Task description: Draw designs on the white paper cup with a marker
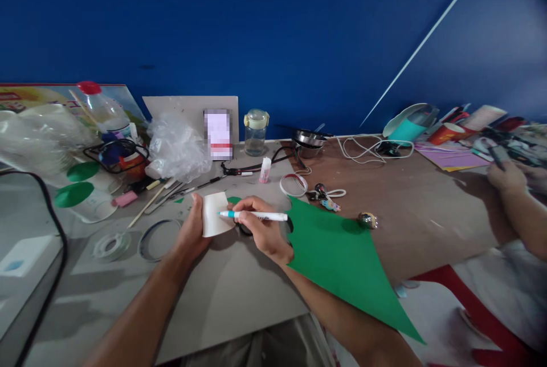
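My left hand [194, 227] is closed round the side of a white paper cup [215, 216], holding it just above the grey board. In my right hand [262, 227] is a white marker pen [269, 216] with a teal tip, pinched between thumb and fingers. The tip points left at the cup's side; whether it touches is too fine to tell. A large sheet of green paper [337, 253] lies under and beside my right wrist. Partly hidden behind my right hand is a dark loop, perhaps a scissors handle.
Tape rolls [111, 246], sticks and cups with green discs [74, 195] lie left. Behind stand a plastic bag [177, 147], a phone [218, 136], a glass jar [256, 134] and a glue stick [265, 171]. At right, another person's hand [508, 170] holds a phone.
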### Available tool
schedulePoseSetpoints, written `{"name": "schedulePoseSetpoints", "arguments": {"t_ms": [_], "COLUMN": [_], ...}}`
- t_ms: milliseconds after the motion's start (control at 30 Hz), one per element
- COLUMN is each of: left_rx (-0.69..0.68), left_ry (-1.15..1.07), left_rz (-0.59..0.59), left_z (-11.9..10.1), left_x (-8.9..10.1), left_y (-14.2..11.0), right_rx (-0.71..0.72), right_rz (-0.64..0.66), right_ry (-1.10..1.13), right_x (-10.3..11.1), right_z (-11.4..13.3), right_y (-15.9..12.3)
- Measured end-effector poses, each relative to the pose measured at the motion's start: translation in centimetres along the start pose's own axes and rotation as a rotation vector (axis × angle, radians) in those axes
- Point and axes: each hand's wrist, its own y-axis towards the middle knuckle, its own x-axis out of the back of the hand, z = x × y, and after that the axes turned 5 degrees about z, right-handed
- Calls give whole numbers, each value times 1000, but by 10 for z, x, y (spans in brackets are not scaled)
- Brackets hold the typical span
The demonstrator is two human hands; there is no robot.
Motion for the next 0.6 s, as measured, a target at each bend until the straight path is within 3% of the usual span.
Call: {"name": "schedulePoseSetpoints", "arguments": {"t_ms": [167,433,600], "left_rx": [-32,-29,-8], "left_ry": [12,32,32], "left_rz": [22,8,-23], "left_z": [0,2,1], "left_x": [3,7,4], "left_y": [1,4,2], "right_rx": [6,141,120], "right_rz": [66,114,113], "right_ry": [-21,-174,-199], "right_x": [1,2,2], "right_z": [4,1,3], "right_y": [-2,-1,-1]}}
